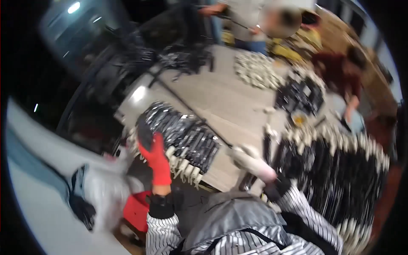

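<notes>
My left hand (155, 155), in a red glove with dark fingers, is at the left end of a row of shiny black plastic-wrapped pieces with whitish ends (182, 131). Its fingers are stretched out, the thumb apart; whether it presses on the row is hard to tell. My right hand (253, 163), in a whitish glove, is closed round the near end of a long thin dark rod (187, 106). That rod slants away to the far left over the table (229, 102). Motion blurs much of the view.
A big stack of black pieces with whitish ends (331, 174) lies at right. Behind it are a black heap (299, 93) and a whitish pile (255, 70). Black wrapped things (182, 57) lie far left. One person (246, 21) stands across the table, another (342, 74) at right.
</notes>
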The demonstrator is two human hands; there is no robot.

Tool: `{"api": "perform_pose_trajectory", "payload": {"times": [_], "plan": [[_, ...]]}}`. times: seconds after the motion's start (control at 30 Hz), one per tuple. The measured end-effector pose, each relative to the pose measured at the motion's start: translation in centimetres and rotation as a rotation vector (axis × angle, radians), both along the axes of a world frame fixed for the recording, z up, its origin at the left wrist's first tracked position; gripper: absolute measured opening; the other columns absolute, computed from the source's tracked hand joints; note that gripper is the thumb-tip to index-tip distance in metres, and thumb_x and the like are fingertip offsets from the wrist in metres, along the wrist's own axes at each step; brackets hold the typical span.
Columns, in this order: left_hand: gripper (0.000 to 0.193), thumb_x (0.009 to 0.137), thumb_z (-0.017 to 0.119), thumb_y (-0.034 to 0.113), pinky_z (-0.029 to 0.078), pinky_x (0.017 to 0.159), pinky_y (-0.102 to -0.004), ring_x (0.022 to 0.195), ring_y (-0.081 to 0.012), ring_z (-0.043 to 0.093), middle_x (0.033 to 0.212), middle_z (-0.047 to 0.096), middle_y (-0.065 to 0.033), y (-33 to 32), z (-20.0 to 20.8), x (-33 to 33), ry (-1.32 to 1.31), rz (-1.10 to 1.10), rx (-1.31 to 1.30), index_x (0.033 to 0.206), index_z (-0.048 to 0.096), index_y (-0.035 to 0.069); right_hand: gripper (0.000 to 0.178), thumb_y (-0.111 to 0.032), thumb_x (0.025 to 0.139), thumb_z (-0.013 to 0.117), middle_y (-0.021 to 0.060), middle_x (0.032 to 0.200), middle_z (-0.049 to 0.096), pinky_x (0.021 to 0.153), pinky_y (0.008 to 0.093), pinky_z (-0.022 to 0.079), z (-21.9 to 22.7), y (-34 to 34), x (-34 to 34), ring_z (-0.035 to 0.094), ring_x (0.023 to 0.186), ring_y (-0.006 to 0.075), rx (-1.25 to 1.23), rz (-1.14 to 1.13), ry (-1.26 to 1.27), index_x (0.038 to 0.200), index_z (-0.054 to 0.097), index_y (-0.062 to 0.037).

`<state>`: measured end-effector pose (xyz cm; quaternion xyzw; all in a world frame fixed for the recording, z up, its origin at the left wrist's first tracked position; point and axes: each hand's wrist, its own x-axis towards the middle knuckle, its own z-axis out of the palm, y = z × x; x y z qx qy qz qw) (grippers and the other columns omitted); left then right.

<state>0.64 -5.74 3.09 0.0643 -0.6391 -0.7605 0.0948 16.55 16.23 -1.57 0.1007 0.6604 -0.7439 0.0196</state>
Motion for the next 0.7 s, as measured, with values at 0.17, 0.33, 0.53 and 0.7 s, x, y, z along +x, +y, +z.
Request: {"api": "perform_pose_trajectory", "payload": {"times": [0.17,0.33,0.53,0.7], "plan": [[0.06,0.093,0.049,0.057,0.044,0.088,-0.044,0.1,-0.0255,0.056,0.109,0.059,-0.0098,-13.8,-4.4,-12.4,0.307,-0.313,0.67,0.133,0.048,0.012,0.059,-0.055,0.083,0.065,0.0021,0.068,0.055,0.05,0.0217,0.041,-2.7,-1.5,8.1,0.051,0.055,0.0092,-0.291,0.16,-0.045,0.099,0.06,0.0017],[0.056,0.095,0.051,0.048,0.037,0.107,-0.0508,0.115,-0.0263,0.055,0.119,0.059,-0.0142,-3.2,4.9,-8.5,0.357,-0.796,0.992,0.132,0.051,0.006,0.071,-0.061,0.079,0.066,0.004,0.071,0.058,0.047,0.0228,0.044,-7.0,0.6,11.9,0.054,0.054,0.0109,-0.329,0.116,-0.1,0.107,0.059,0.0042],[0.046,0.095,0.055,0.041,0.052,0.09,-0.0401,0.09,-0.0208,0.064,0.096,0.065,-0.0096,-3.7,4.4,-10.0,0.295,-0.736,0.778,0.12,0.059,0.003,0.057,-0.052,0.089,0.057,0.003,0.063,0.051,0.044,0.0228,0.04,-4.6,-0.4,11.1,0.048,0.048,0.0104,-0.096,0.033,0.014,0.106,0.059,0.0016],[0.036,0.096,0.056,0.036,0.051,0.067,-0.033,0.066,-0.0182,0.06,0.072,0.06,-0.0045,2.9,3.7,-5.5,0.258,-0.54,0.637,0.104,0.061,0.001,0.055,-0.048,0.099,0.037,0.0007,0.059,0.049,0.042,0.0215,0.036,-3.3,-2.6,4.9,0.044,0.044,0.0078,0.79,-0.222,0.34,0.116,0.057,0.0014]]}}
